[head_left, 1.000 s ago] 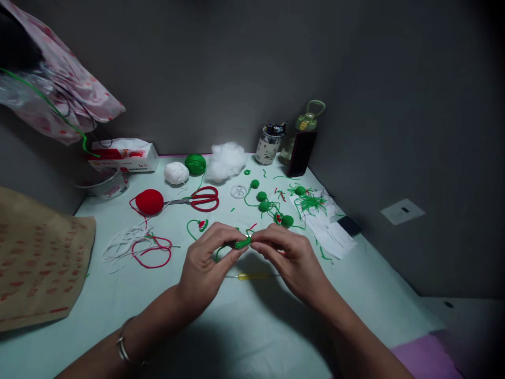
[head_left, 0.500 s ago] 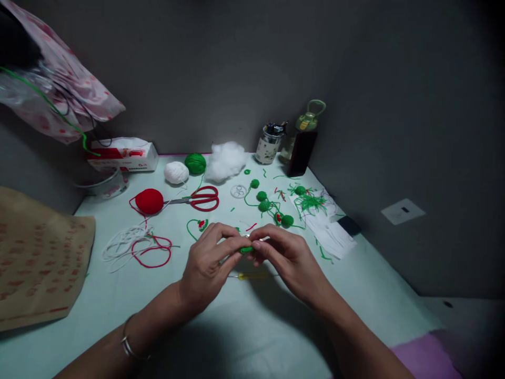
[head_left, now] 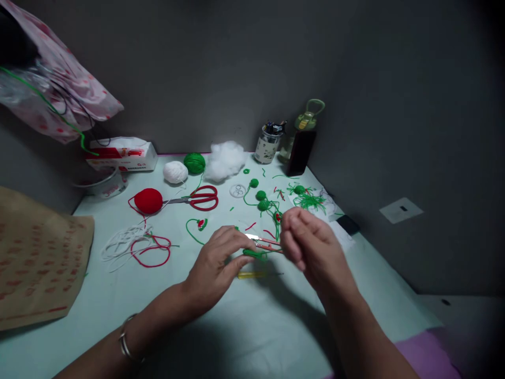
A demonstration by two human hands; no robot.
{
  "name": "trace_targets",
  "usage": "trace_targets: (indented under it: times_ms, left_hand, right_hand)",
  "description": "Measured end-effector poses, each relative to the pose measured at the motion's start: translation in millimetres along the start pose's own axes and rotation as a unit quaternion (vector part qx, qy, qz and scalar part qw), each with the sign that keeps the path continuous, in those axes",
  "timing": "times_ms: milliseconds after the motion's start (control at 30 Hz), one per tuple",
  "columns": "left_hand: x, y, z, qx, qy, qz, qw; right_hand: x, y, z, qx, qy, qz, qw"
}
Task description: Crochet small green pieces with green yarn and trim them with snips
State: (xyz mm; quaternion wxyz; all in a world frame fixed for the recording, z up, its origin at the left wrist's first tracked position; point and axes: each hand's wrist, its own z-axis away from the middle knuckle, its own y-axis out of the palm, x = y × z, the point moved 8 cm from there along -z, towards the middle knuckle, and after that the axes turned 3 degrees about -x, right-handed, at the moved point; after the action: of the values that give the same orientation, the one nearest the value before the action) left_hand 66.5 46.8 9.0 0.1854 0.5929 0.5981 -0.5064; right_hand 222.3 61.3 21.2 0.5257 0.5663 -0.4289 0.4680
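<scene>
A small green crocheted piece [head_left: 253, 255] is pinched between the thumb and fingers of my left hand [head_left: 215, 260]. From it a green yarn strand [head_left: 272, 250] runs taut to my right hand [head_left: 311, 242], which is closed around its end. Under and behind the strand lie small scissors [head_left: 262, 241] with orange-red handles, partly covered by my right hand. A yellow-handled tool [head_left: 252, 275] with a thin metal shaft rests on the table just in front of my fingers; its tip is too small to make out.
Red-handled scissors [head_left: 203, 198], a red yarn ball [head_left: 148, 201], a white yarn ball [head_left: 175, 172] and a green yarn ball [head_left: 194, 163] lie behind my left hand. Several green crocheted balls [head_left: 263, 205], yarn scraps [head_left: 310, 202] and white stuffing [head_left: 224, 160] lie further back. A paper bag [head_left: 43, 263] stands left.
My right hand has moved right and up, away from the green piece, drawing the yarn strand out. My left hand stays on the piece, and the small scissors' handles now show.
</scene>
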Motion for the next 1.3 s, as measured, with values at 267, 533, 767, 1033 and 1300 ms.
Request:
trace_targets:
  times_ms: [267, 533, 767, 1033, 1300]
  left_hand:
    - [19, 5, 3, 0.033, -0.193, 0.153, 0.969]
    - [29, -3, 2, 0.003, -0.246, 0.218, 0.944]
    - [26, -11, -1, -0.019, -0.202, 0.202, 0.958]
    - [23, -16, -2, -0.02, -0.164, 0.118, 0.979]
    - [22, -20, -2, -0.05, -0.176, 0.135, 0.974]
  right_hand:
    - [29, -44, -8, -0.139, -0.097, -0.041, 0.985]
    - [35, -10, 8, -0.025, -0.205, 0.237, 0.949]
    - [28, 26, 23, 0.099, -0.281, 0.414, 0.86]
    - [25, 33, 27, 0.124, -0.28, 0.47, 0.828]
    - [21, 35, 23, 0.105, -0.236, 0.402, 0.879]
